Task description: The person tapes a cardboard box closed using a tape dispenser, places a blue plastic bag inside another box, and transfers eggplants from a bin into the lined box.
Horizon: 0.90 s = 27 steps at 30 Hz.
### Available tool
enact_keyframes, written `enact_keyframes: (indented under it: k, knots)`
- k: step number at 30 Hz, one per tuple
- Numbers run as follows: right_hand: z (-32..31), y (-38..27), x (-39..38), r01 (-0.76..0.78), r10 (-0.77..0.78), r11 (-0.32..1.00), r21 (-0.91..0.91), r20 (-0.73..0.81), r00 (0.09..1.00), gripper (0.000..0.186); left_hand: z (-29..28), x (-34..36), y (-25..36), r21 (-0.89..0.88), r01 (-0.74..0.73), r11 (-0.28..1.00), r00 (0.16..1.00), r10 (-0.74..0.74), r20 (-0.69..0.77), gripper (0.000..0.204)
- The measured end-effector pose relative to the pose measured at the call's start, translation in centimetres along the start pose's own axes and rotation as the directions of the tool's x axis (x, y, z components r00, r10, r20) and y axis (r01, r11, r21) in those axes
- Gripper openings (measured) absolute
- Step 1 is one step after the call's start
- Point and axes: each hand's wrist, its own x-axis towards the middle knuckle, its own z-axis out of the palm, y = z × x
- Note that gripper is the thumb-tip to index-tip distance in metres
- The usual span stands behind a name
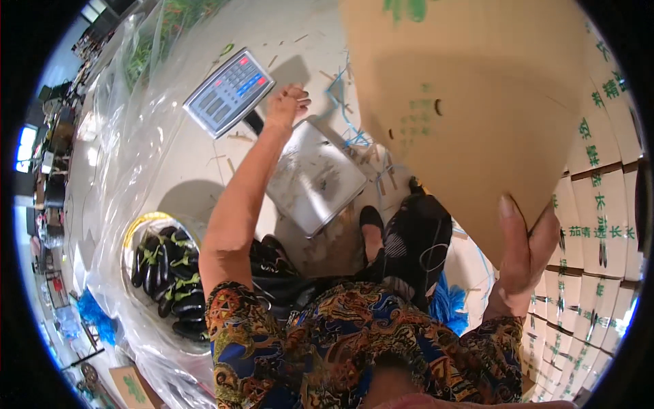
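My right hand point(523, 255) grips the lower corner of a large brown cardboard box point(477, 102), its thumb on the near face. The box stands tilted at the right, with green print and two small dark slots. My left hand point(289, 103) reaches forward with loosely bent fingers, and I see nothing in it. It is just right of the scale's grey display panel point(229, 93) and beyond the metal weighing platform point(317, 178). That platform lies between my feet and the box, its surface smudged.
At the left, a round basket with a yellow rim point(146, 219) holds several dark eggplants point(163, 262). Clear plastic sheeting point(112, 252) hangs alongside it. Stacked printed cartons point(589, 266) line the right side. Blue strapping point(336, 102) and scraps litter the floor.
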Motion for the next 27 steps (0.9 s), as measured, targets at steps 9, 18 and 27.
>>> enact_keyframes:
  k: [9, 18, 27]
  knots:
    - [5.6, 1.1, -5.9, -0.062, -0.064, 0.983, 0.171, 0.644, 0.762, 0.031, -10.5, -8.6, 7.5, 0.083, -0.151, 0.985, 0.962, 0.166, -0.215, 0.055]
    - [10.0, 3.9, -8.6, 0.025, -0.046, 0.999, 0.039, 0.786, 0.616, 0.039, -7.5, -11.2, 7.5, 0.175, -0.18, 0.968, 0.971, 0.203, -0.123, 0.103]
    - [13.6, 6.0, -9.4, -0.164, -0.136, 0.932, 0.324, 0.73, 0.67, 0.074, -9.5, -10.3, 6.3, 0.129, -0.223, 0.966, 0.973, 0.229, -0.031, 0.125]
